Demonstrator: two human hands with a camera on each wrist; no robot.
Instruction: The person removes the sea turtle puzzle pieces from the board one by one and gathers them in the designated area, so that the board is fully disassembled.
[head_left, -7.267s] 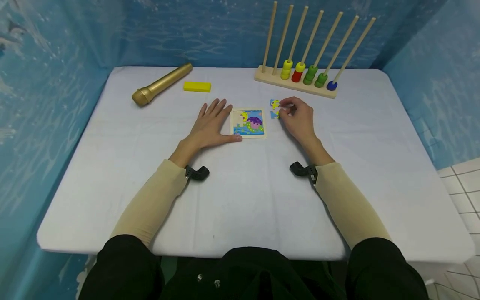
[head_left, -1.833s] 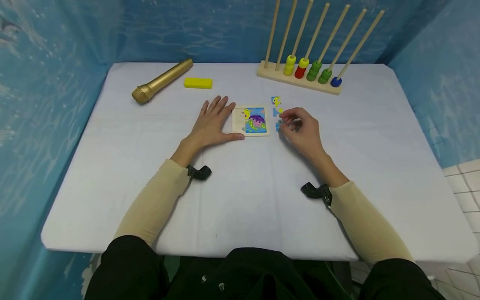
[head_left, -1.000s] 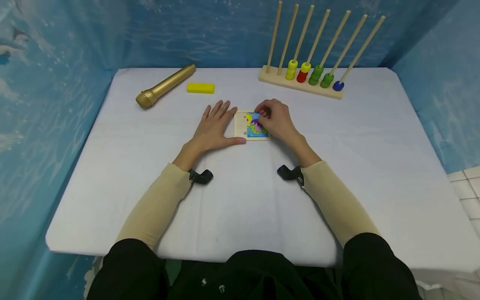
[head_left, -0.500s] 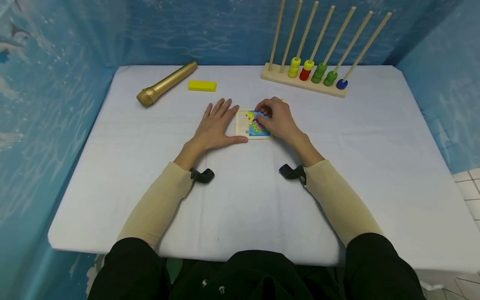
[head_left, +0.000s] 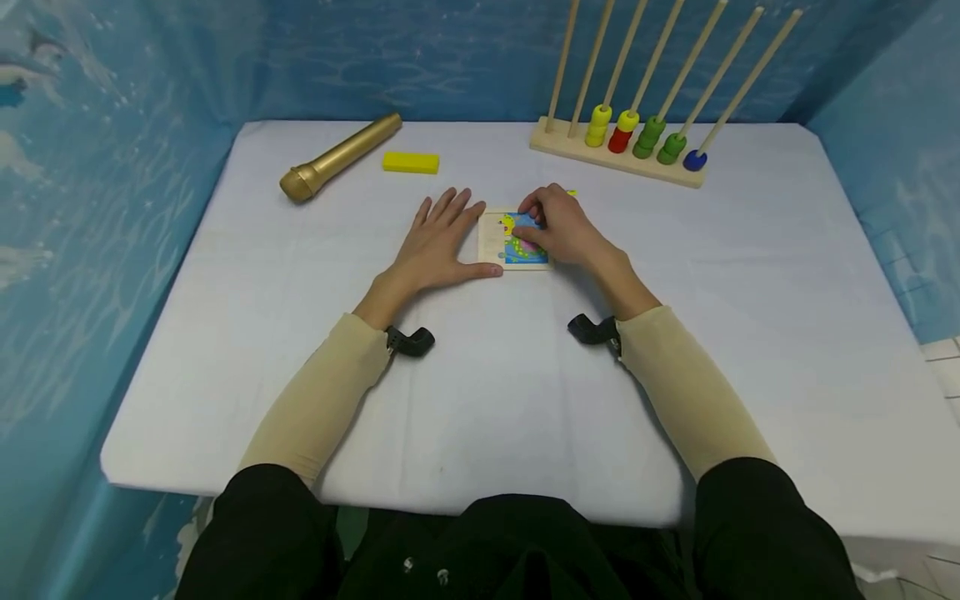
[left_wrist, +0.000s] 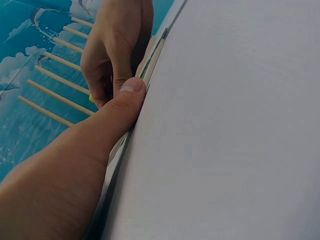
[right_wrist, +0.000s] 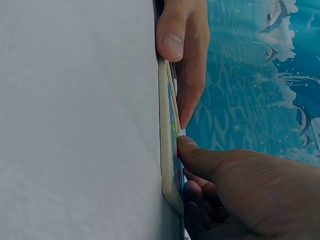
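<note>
A small square wooden jigsaw puzzle (head_left: pixel 491 237) lies on the white-covered table, its picture a yellow and purple cartoon creature on blue. Bare wood shows along its left side. My left hand (head_left: pixel 438 242) lies spread beside it, thumb and index finger at the left edge and lower left corner. Over the puzzle's upper right part, my right hand (head_left: pixel 566 223) has its thumb and curled fingers at a puzzle piece (head_left: pixel 530 220), which they partly cover. The thumb tip meets the picture surface in the right wrist view. A loose puzzle piece (head_left: pixel 572 192) peeks out behind the right hand.
A gold microphone (head_left: pixel 341 158) and a yellow block (head_left: pixel 411 162) lie toward the back left. At the back right stands a wooden bead rack (head_left: pixel 618 158) with upright pegs and coloured beads. Blue sea-print curtains (head_left: pixel 450 58) border the table (head_left: pixel 487 400).
The lower left piece has come out of the puzzle. My right hand has moved left from the loose pieces onto the puzzle, its thumb shifting slightly there. The left hand stays at the edge.
</note>
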